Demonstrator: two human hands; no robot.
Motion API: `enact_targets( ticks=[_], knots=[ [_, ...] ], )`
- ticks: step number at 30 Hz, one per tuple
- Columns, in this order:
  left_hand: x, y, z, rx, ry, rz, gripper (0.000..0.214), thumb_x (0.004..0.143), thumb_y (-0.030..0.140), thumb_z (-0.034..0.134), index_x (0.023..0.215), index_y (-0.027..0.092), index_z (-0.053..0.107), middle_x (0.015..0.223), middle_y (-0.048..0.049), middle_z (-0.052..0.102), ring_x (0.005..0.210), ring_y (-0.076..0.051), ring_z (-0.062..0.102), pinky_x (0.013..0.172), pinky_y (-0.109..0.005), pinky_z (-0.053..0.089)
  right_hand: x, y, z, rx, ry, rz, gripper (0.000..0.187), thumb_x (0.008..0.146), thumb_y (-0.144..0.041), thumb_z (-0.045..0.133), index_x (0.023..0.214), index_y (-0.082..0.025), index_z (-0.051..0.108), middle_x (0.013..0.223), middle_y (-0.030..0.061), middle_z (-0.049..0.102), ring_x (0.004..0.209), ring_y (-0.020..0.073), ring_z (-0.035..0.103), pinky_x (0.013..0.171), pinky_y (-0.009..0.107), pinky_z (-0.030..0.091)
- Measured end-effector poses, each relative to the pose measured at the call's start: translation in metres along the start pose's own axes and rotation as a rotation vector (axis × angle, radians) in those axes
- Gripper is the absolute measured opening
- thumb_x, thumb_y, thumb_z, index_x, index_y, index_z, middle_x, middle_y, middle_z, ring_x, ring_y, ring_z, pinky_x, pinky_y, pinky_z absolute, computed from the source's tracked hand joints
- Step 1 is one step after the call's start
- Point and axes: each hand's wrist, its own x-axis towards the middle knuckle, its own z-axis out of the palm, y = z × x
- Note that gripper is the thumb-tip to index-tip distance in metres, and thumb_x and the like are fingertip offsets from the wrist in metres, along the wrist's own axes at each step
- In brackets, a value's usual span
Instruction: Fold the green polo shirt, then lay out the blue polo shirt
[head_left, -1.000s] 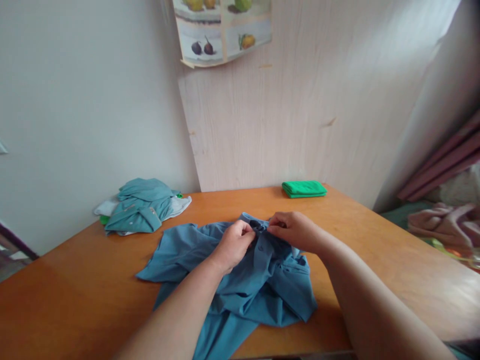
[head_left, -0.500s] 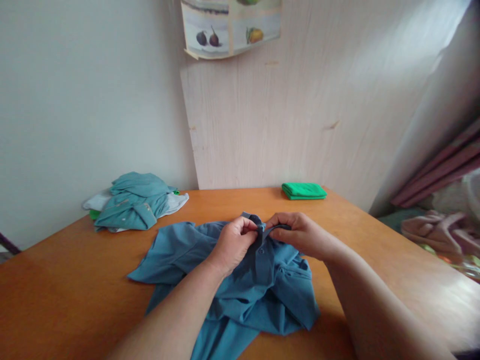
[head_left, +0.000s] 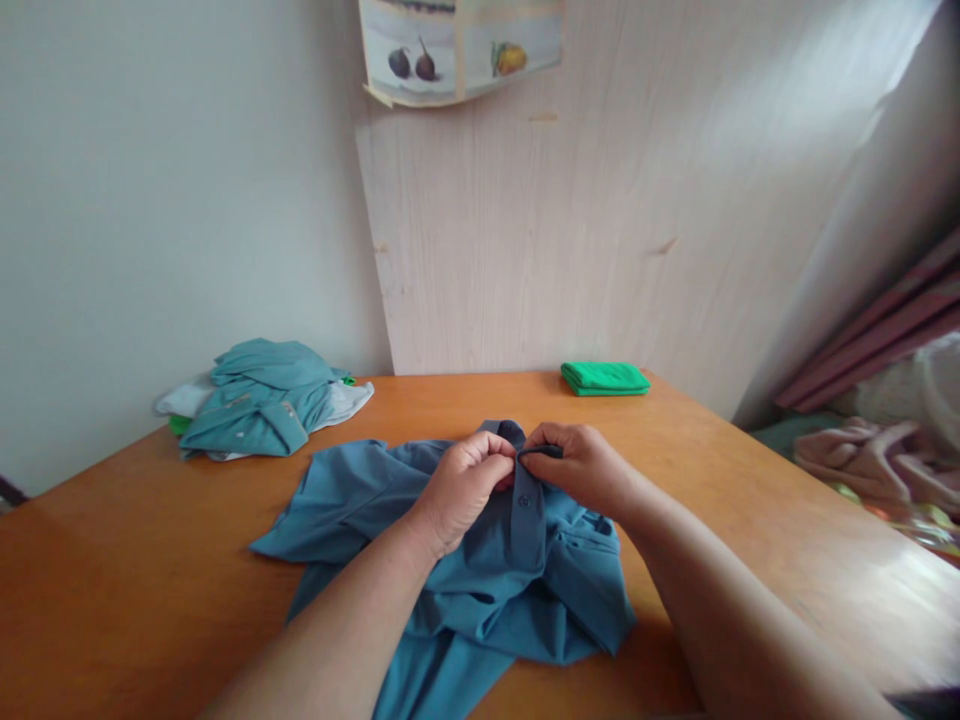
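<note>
A blue polo shirt (head_left: 480, 590) lies rumpled on the wooden table, its sleeves spread to both sides. My left hand (head_left: 469, 480) pinches the shirt's dark button placket near the collar between thumb and fingers. From the other side, my right hand (head_left: 577, 462) grips the collar edge and placket, its fingertips close to those of my left. One button (head_left: 525, 500) shows on the placket just below my fingers. What lies right between the fingertips is hidden.
A heap of teal and pale grey clothes (head_left: 262, 400) sits at the table's back left. A folded green cloth (head_left: 604, 378) lies at the back right. Beyond the table's right edge are a pinkish cloth (head_left: 862, 460) and a curtain (head_left: 885, 335).
My right hand has moved slightly left, bringing its fingertips closer to my left hand at the placket. Both hands keep their hold on the shirt.
</note>
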Motion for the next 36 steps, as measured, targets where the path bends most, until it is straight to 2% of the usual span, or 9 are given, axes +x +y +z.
enact_targets(
  ticks=[4, 9, 14, 23, 28, 36],
  knots=[
    [-0.001, -0.001, -0.001, 0.039, 0.002, 0.007, 0.019, 0.081, 0.035, 0.068, 0.082, 0.017, 0.062, 0.071, 0.0032, 0.058, 0.068, -0.012, 0.05, 0.065, -0.023, 0.039, -0.001, -0.004, 0.002, -0.024, 0.001, 0.025, 0.011, 0.078, -0.027, 0.063, 0.08, -0.019, 0.07, 0.066, -0.0034, 0.062, 0.063, 0.0116, 0.051, 0.056, 0.023, 0.035],
    [0.001, -0.006, -0.003, 0.094, 0.037, 0.003, 0.011, 0.08, 0.028, 0.064, 0.081, 0.018, 0.06, 0.069, 0.0042, 0.055, 0.066, -0.011, 0.048, 0.061, -0.023, 0.035, -0.001, 0.0, 0.003, 0.109, -0.096, 0.094, 0.014, 0.08, -0.029, 0.061, 0.079, -0.019, 0.07, 0.065, -0.0037, 0.059, 0.059, 0.0101, 0.046, 0.054, 0.023, 0.033],
    [0.0, -0.006, -0.004, 0.118, 0.02, 0.012, 0.01, 0.08, 0.027, 0.061, 0.078, 0.019, 0.057, 0.067, 0.005, 0.052, 0.064, -0.011, 0.045, 0.059, -0.023, 0.033, 0.0, 0.006, 0.006, 0.238, -0.124, 0.181, 0.014, 0.08, -0.032, 0.062, 0.079, -0.019, 0.069, 0.064, -0.0039, 0.056, 0.057, 0.0096, 0.042, 0.052, 0.023, 0.03],
    [-0.001, -0.001, -0.006, 0.096, -0.001, -0.015, 0.011, 0.076, 0.026, 0.063, 0.075, 0.018, 0.057, 0.065, 0.0042, 0.052, 0.063, -0.011, 0.046, 0.06, -0.023, 0.036, -0.001, 0.005, 0.01, 0.298, -0.146, 0.221, 0.015, 0.081, -0.033, 0.063, 0.077, -0.019, 0.065, 0.061, -0.0054, 0.049, 0.055, 0.0088, 0.037, 0.049, 0.023, 0.026],
    [-0.002, 0.002, -0.008, 0.079, -0.018, -0.049, 0.013, 0.074, 0.029, 0.065, 0.074, 0.018, 0.058, 0.065, 0.0034, 0.054, 0.062, -0.011, 0.047, 0.062, -0.024, 0.038, -0.001, 0.006, 0.012, 0.287, -0.149, 0.229, 0.015, 0.08, -0.034, 0.064, 0.078, -0.019, 0.066, 0.061, -0.0055, 0.05, 0.055, 0.0091, 0.037, 0.05, 0.023, 0.027],
    [-0.001, 0.0, -0.006, 0.067, 0.017, -0.041, 0.014, 0.071, 0.025, 0.065, 0.072, 0.019, 0.052, 0.062, 0.0057, 0.05, 0.058, -0.01, 0.044, 0.056, -0.022, 0.035, -0.002, 0.005, 0.011, 0.278, -0.198, 0.214, 0.014, 0.081, -0.034, 0.065, 0.078, -0.02, 0.066, 0.063, -0.004, 0.053, 0.056, 0.0099, 0.041, 0.049, 0.022, 0.029]
  ],
)
